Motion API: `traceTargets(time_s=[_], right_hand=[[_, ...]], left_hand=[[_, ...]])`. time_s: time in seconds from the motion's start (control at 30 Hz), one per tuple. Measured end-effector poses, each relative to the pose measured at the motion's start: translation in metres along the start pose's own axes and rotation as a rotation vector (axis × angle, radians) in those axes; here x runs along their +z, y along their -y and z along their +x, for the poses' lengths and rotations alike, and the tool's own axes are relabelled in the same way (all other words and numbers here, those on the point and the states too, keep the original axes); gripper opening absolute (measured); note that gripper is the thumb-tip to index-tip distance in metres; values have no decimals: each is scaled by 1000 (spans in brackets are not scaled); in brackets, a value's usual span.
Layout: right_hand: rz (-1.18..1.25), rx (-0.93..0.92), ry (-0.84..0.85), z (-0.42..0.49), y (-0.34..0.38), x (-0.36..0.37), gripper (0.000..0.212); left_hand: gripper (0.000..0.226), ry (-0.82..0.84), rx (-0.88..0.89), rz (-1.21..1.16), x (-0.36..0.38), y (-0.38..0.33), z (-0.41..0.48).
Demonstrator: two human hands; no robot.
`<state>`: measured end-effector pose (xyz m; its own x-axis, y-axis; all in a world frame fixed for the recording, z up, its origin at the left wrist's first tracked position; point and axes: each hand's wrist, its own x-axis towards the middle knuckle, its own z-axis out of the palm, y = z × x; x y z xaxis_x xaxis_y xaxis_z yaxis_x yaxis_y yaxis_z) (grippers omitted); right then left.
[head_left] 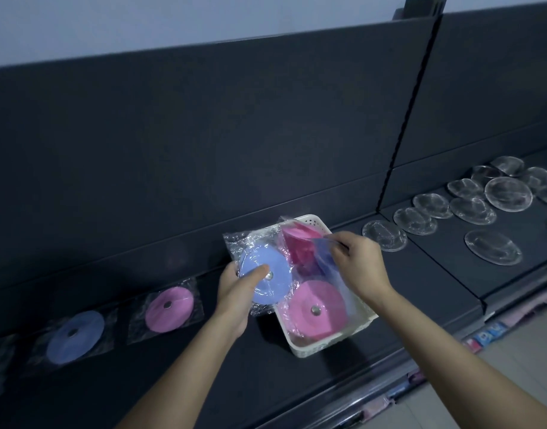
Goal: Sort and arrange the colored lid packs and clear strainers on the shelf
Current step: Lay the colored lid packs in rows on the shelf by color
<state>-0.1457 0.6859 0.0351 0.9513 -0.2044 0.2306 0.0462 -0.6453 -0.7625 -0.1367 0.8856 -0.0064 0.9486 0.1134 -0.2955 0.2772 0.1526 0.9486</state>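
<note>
Sorting looks partway along, by my judgement: a pink round lid pack in clear film (170,309) and a pale blue round lid pack in clear film (75,335) lie in a row on the dark shelf (420,267), left of the white perforated plastic basket (328,345). The clear round strainers (507,193) are spread out well to the right.

The left hand (235,289) grips a second pale blue lid pack (275,289) just above the basket's left rim, with the thumb pressed on the disc's face and the fingers curled beneath. The right hand (358,264) pinches the film of a bluish wrapped pack (326,261) over the basket, its fingers (340,243) clamped together on the wrapper; the disc inside is blurred. Under it a pink basket lid pack (315,308) lies flat, and a deeper pink pack (300,243) leans at the back.

To do this step well, take the pinched pack by its disc and not the film alone, since thin wrap may slip or tear. Pair blue with blue, then lay both beside the blue pack on the shelf, keeping the row's spacing and each wrapper flat.
</note>
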Motion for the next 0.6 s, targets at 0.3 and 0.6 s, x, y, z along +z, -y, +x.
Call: traceTargets(time_s=[0.3,0.6], right_hand=[[196,-302,-28,-9,31,21,19],[212,-447,164,-38,60,79,25]], left_hand=[[28,-33,-23,-132,-18,-1,-8],[31,9,10,-327,-63,-14,-25]])
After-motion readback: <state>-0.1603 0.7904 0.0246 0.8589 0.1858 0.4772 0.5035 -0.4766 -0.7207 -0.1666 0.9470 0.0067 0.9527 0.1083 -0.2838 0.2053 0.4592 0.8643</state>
